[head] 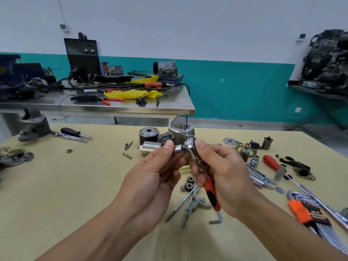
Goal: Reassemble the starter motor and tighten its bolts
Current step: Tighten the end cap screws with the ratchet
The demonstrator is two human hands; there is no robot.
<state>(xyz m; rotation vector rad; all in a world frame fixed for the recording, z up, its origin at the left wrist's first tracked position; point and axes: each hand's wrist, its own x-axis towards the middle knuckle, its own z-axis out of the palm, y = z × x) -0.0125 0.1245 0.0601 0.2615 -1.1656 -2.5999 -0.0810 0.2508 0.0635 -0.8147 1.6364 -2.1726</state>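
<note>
Above the bench (75,185), in front of the starter motor (178,129) standing on it, the left grip (156,178) pinches a socket (178,147) at the ratchet (190,144) head while the right grip (224,178) clamps its neck. Best, I judge, to press the socket on squarely until it seats fully before touching any bolt.

I can read no text from where I stand: the white marks on the black label of the orange plastic hex-key holder (301,210), near right on the table, blur past reading, and the dark box-shaped machine with two knobs (82,55), far left, shows no legible lettering.
</note>
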